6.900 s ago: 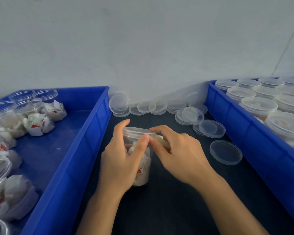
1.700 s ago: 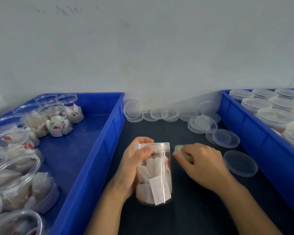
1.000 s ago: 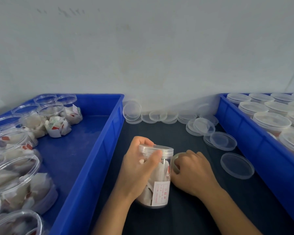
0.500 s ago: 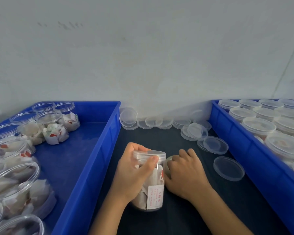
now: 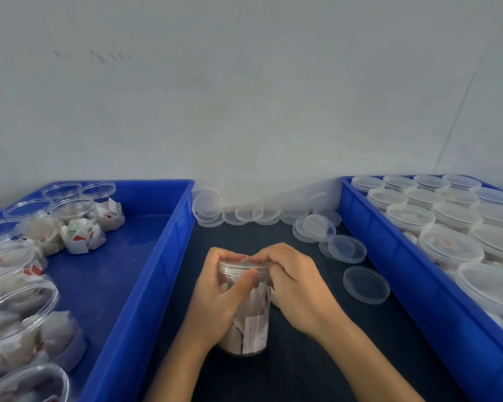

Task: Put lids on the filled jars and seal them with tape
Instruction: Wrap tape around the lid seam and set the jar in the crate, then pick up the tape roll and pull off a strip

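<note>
A clear filled jar [image 5: 251, 332] with a white label stands on the dark mat between two blue bins, its clear lid [image 5: 238, 266] on top. My left hand [image 5: 218, 297] grips the jar's upper part from the left, thumb across the front below the lid. My right hand [image 5: 294, 285] curls over the lid's right rim, fingertips on the lid's edge. The tape roll is mostly hidden under my right palm; only a pale sliver [image 5: 274, 298] shows beside the jar.
The left blue bin [image 5: 145, 274] holds several open filled jars [image 5: 18, 300]. The right blue bin [image 5: 395, 256] holds several lidded jars [image 5: 447, 245]. Loose clear lids [image 5: 366, 284] lie on the mat to the right and along the wall [image 5: 244, 213].
My right hand has risen from beside the jar's side to the lid's rim. My left hand keeps its grip. The view has tilted up slightly.
</note>
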